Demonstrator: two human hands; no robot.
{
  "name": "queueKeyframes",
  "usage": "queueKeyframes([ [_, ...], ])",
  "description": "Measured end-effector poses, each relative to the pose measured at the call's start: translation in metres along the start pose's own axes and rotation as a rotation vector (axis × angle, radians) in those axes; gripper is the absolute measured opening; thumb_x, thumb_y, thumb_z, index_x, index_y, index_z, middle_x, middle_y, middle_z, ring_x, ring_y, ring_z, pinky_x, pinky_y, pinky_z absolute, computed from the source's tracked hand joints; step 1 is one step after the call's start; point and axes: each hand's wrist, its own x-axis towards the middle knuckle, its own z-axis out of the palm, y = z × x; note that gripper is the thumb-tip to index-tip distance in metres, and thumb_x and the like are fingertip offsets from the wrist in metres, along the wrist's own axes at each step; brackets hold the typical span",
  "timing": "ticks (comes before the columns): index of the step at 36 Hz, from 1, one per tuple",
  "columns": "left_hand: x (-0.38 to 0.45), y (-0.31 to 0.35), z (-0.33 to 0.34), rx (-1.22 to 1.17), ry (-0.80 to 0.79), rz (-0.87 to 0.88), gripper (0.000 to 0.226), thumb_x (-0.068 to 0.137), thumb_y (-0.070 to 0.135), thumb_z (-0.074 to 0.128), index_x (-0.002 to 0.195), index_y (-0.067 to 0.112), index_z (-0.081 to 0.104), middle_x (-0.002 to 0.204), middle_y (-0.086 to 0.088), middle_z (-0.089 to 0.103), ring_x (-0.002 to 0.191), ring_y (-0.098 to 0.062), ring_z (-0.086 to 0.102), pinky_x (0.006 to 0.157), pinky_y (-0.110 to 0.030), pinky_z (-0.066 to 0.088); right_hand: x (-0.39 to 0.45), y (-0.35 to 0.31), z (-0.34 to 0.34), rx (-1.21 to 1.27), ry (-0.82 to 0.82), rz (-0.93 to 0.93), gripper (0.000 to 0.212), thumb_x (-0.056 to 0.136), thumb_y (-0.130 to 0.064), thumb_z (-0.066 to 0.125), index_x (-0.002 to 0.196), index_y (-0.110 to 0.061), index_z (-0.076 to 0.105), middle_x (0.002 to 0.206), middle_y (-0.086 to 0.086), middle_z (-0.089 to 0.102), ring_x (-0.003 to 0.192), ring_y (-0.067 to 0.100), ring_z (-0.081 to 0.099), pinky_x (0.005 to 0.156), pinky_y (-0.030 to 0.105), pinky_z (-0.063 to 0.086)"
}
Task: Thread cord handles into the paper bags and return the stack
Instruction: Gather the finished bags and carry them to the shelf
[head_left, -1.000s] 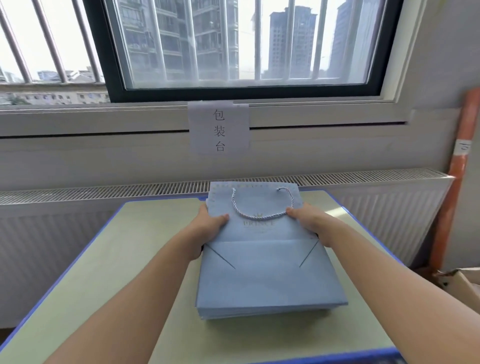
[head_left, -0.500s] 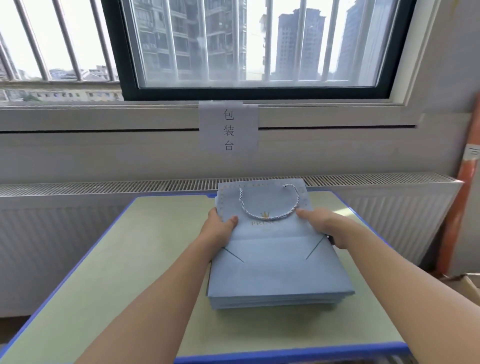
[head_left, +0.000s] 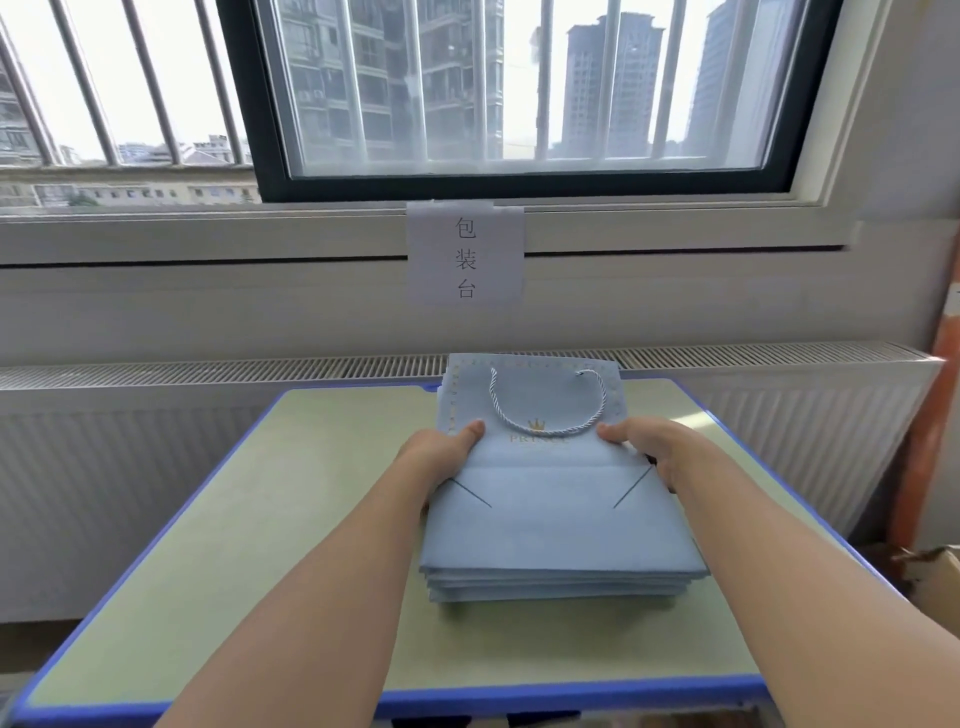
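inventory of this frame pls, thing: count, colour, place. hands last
paper bags: one flat stack, exact count unclear, light blue, centre of table
cord handle: one, white-blue twisted, lying looped on the top bag
table: one, pale green top with blue edge, below window
paper sign: one, white with black characters, taped under the window
radiator: one, white, behind table
cardboard box: one, brown, far right, partly cut off
left hand: gripping stack's left edge
right hand: gripping stack's right edge

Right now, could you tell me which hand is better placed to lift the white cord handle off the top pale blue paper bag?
Probably the right hand: its thumb nearly touches the white cord handle.
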Motion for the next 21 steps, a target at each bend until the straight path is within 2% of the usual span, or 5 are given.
queueKeyframes([
  [2, -0.001, -0.002, -0.003, -0.075, -0.016, -0.021, 0.062, 0.080, 0.061, 0.067, 0.103, 0.007, 0.049, 0.108, -0.012, 0.064, 0.095, -0.032, 0.066, 0.085, -0.040, 0.055, 0.000, 0.000, 0.000, -0.009, 0.005, 0.006, 0.022, 0.093, -0.024, 0.062, 0.094, -0.002, 0.059, 0.084, 0.013, 0.064, 0.069, 0.026, 0.062, 0.067, 0.040, 0.050],
  [8, 0.003, -0.005, -0.004, -0.230, -0.136, -0.095, 0.071, 0.073, 0.062, 0.073, 0.117, 0.007, 0.062, 0.100, -0.012, 0.073, 0.085, -0.031, 0.072, 0.082, -0.041, 0.057, -0.002, 0.001, 0.001, 0.000, -0.022, 0.033, 0.026, 0.093, -0.028, 0.061, 0.090, -0.002, 0.061, 0.085, 0.013, 0.067, 0.075, 0.028, 0.065, 0.083, 0.046, 0.050],
  [13, 0.003, -0.002, -0.002, -0.241, -0.111, -0.066, 0.063, 0.083, 0.056, 0.066, 0.119, 0.004, 0.061, 0.106, -0.014, 0.070, 0.081, -0.028, 0.067, 0.068, -0.034, 0.052, 0.007, -0.004, 0.003, -0.064, -0.018, 0.041, 0.032, 0.091, -0.034, 0.062, 0.101, -0.004, 0.064, 0.102, 0.016, 0.069, 0.098, 0.032, 0.067, 0.096, 0.050, 0.048],
  [18, 0.016, -0.004, -0.010, -0.236, -0.074, -0.039, 0.061, 0.089, 0.055, 0.059, 0.119, 0.002, 0.058, 0.109, -0.015, 0.068, 0.084, -0.029, 0.066, 0.067, -0.034, 0.052, 0.027, -0.018, 0.020, -0.045, -0.068, 0.037, 0.032, 0.096, -0.037, 0.054, 0.093, -0.006, 0.063, 0.085, 0.011, 0.068, 0.072, 0.023, 0.066, 0.075, 0.040, 0.053],
  [21, 0.030, -0.004, -0.018, -0.240, -0.027, -0.011, 0.060, 0.090, 0.055, 0.058, 0.121, 0.003, 0.057, 0.114, -0.015, 0.066, 0.097, -0.032, 0.066, 0.078, -0.037, 0.053, 0.046, -0.027, 0.030, -0.073, -0.089, 0.009, 0.035, 0.097, -0.040, 0.049, 0.086, -0.009, 0.062, 0.084, 0.009, 0.068, 0.072, 0.023, 0.065, 0.084, 0.042, 0.052],
])
